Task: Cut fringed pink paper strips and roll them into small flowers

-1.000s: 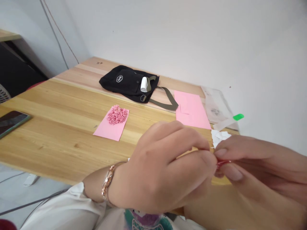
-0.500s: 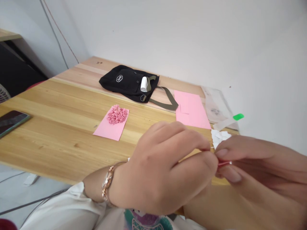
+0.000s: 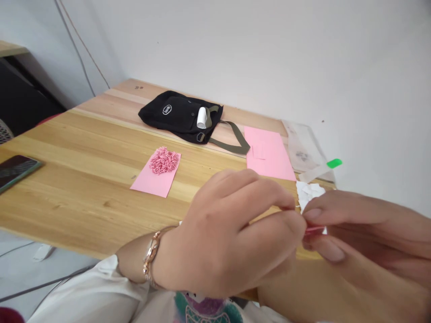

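My left hand (image 3: 232,233), with a rose-gold watch (image 3: 151,255) on its wrist, is closed with thumb and index finger pinched together. Its fingertips meet those of my right hand (image 3: 363,233) at the right. Between my right thumb and fingers a small, thin pink strip (image 3: 314,230) with a white end shows; its inner end runs in behind my left fingertips. Both hands pinch it just above the table edge. Most of the strip is hidden, so its exact kind is unclear. Behind the fingertips lies crumpled white paper (image 3: 310,192).
Pink beaded stems (image 3: 163,160) are heaped on a pink paper (image 3: 155,184). Farther back lie a black bag (image 3: 178,114) with a white roll (image 3: 201,118) on it, pink sheets (image 3: 271,157) and a clear plastic sleeve (image 3: 301,143) with a green tab (image 3: 334,163). At left is a phone (image 3: 18,170).
The pink strip shows a little wider between my fingers, and my right thumb has shifted slightly to the right and down. The things on the table have stayed put.
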Motion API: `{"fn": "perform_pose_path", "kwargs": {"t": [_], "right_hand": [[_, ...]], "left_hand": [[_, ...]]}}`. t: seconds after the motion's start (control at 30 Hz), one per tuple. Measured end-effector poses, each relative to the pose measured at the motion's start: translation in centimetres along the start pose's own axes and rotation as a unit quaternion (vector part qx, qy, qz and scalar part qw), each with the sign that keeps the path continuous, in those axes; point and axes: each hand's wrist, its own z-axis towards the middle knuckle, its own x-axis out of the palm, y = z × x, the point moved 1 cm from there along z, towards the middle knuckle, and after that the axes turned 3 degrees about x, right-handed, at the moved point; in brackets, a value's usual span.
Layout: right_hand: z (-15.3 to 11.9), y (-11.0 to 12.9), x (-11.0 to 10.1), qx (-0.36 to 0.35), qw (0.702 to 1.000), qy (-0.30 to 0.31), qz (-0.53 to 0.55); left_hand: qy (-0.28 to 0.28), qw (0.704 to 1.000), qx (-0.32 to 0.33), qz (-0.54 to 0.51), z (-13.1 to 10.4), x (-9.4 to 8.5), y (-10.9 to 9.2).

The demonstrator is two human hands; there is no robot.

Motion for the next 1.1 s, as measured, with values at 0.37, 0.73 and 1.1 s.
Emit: {"fn": "perform_pose_path", "kwargs": {"t": [0.37, 0.73, 1.1], "right_hand": [[-0.02, 0.18, 0.34, 0.006, 0.999, -0.044, -0.010], [0.21, 0.06, 0.10, -0.007, 1.000, -0.021, -0.016], [0.41, 0.31, -0.01, 0.018, 1.000, -0.009, 0.005]], "left_hand": [[-0.007, 1.000, -0.009, -0.003, -0.08, 0.05, -0.08], [-0.008, 1.000, -0.009, 0.000, -0.10, -0.03, -0.09], [0.003, 1.000, -0.008, 0.004, 0.00, -0.23, -0.22]]}}
